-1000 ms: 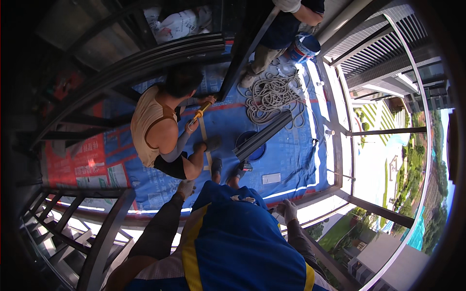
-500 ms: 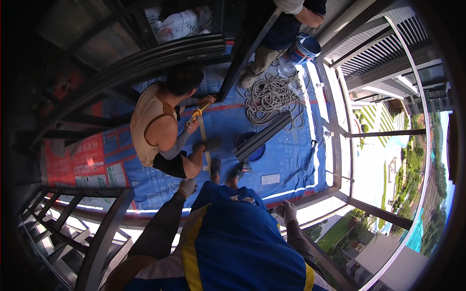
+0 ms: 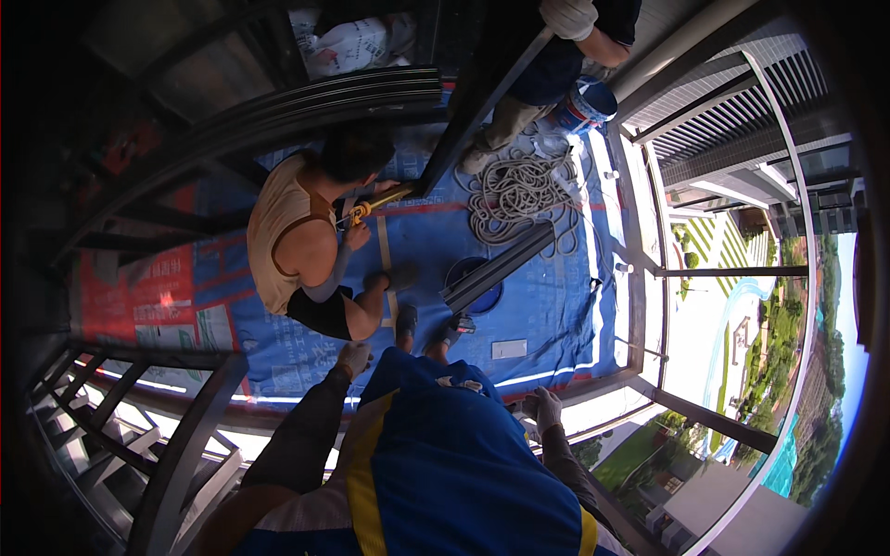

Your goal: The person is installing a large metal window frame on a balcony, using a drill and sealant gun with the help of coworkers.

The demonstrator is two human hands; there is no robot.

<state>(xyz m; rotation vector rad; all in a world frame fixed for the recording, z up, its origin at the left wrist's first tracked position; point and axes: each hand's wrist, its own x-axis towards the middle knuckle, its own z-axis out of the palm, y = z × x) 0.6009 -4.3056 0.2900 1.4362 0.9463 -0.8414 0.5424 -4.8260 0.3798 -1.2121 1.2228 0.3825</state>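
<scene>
My left hand [image 3: 354, 359], in a pale glove, hangs beside my blue garment with its fingers loosely apart and nothing visible in it. My right hand [image 3: 543, 409], also gloved, hangs at my other side near the window-side ledge, fingers loosely bent, with nothing visible in it. Ahead on the left, a crouching person [image 3: 301, 232] holds a long yellow tool [image 3: 375, 203] against the lower end of a dark metal profile [image 3: 473, 116]. A second person's gloved hand [image 3: 567, 17] is at the profile's upper end.
Blue printed sheeting [image 3: 426, 250] covers the floor. A heap of rope [image 3: 519, 196] lies ahead, near a blue bucket [image 3: 586, 104]. Short dark profiles [image 3: 501, 269] rest across another round blue container [image 3: 484, 298]. Dark metal framework [image 3: 185, 445] stands left; a railing [image 3: 732, 271] runs right.
The crouching person's hand and yellow tool have shifted left, and more of the yellow strip shows. The second person's gloved hand has come further into view. My hands stay low at my sides.
</scene>
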